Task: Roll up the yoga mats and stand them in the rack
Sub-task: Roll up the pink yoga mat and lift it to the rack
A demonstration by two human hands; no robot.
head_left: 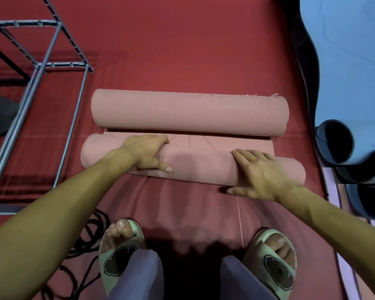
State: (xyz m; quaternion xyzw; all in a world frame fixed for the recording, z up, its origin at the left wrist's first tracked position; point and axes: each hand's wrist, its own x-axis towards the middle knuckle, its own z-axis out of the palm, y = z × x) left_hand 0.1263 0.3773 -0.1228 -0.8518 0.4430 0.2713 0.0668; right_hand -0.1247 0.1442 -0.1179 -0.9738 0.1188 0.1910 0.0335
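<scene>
A pink yoga mat [201,163] lies on the red floor, rolled from both ends into two rolls side by side. The far roll [188,113] lies untouched. A narrow flat strip of mat shows between the rolls. My left hand [145,152] curls over the top of the near roll, left of its middle, thumb toward me. My right hand [260,172] lies flat with straight fingers on the near roll's right part, thumb down at the floor. The grey metal rack [39,68] stands at the upper left, with no mat seen inside.
A light-blue mat [346,61] with curled dark-edged ends [336,141] lies at the right. Black cables [85,245] trail on the floor by my left foot. My feet in pale slippers [121,256] stand close behind the pink roll. Red carpet stretches beyond the rolls.
</scene>
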